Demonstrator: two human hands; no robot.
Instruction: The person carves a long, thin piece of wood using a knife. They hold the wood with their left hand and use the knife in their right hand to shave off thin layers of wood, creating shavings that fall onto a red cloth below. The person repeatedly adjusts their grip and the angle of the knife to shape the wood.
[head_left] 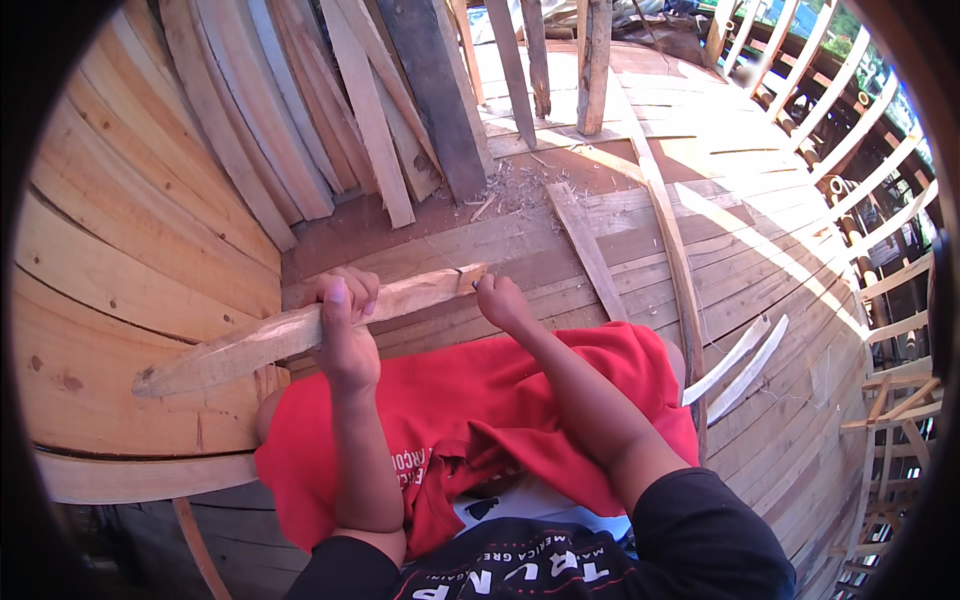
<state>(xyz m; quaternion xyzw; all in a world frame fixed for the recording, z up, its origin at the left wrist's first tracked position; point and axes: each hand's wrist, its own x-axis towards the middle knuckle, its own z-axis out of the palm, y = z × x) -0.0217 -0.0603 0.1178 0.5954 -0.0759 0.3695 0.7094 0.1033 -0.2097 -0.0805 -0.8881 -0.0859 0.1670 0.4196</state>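
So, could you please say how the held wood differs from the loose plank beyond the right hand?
The held wood is raised in the left hand; the loose plank lies on the floor. The held wood tapers at its left end; the loose plank looks straight-sided. Both look unpainted.

Left hand [347, 338] is wrapped around wooden piece [265, 335] near its middle, thumb uppermost; right hand [503, 303] is pinched at its right end, elbows bent.

White lettering [500, 577] on shirt [650, 570], red cloth [440, 385]
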